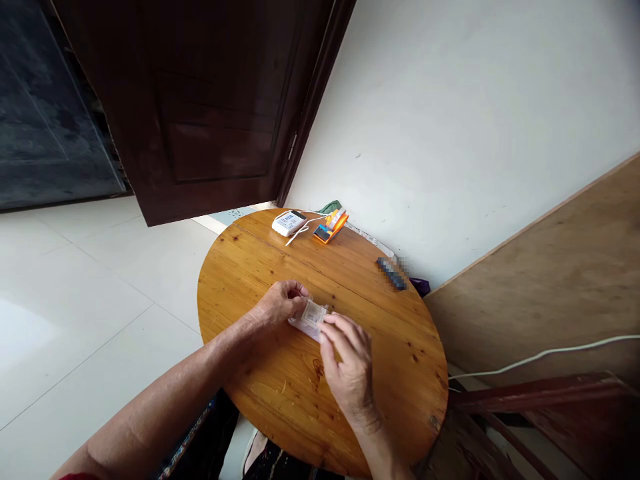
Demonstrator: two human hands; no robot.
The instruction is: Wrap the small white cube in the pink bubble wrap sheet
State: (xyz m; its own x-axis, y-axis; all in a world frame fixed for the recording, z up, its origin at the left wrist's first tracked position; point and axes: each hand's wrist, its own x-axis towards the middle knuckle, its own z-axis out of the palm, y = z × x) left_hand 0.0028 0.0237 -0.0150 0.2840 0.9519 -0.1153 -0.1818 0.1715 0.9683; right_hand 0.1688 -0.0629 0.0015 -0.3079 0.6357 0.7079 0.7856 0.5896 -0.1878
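Observation:
Between my two hands, above the middle of the round wooden table (pixel 260 260), is a small clear plastic packet (pixel 313 315) with a pale printed label. My left hand (pixel 283 301) pinches its left end between thumb and bent fingers. At the right end, the thumb and fingertips of my right hand (pixel 350 357) close on the packet's edge. What lies inside the plastic is too small to make out.
Toward the far edge lie a white box-shaped device (pixel 289 223) with a white cord and an orange-and-blue object (pixel 330 228). A dark oblong, partly blurred item (pixel 391 273) rests at the right. Beyond stand a brown door (pixel 215 107) and a white wall (pixel 475 120).

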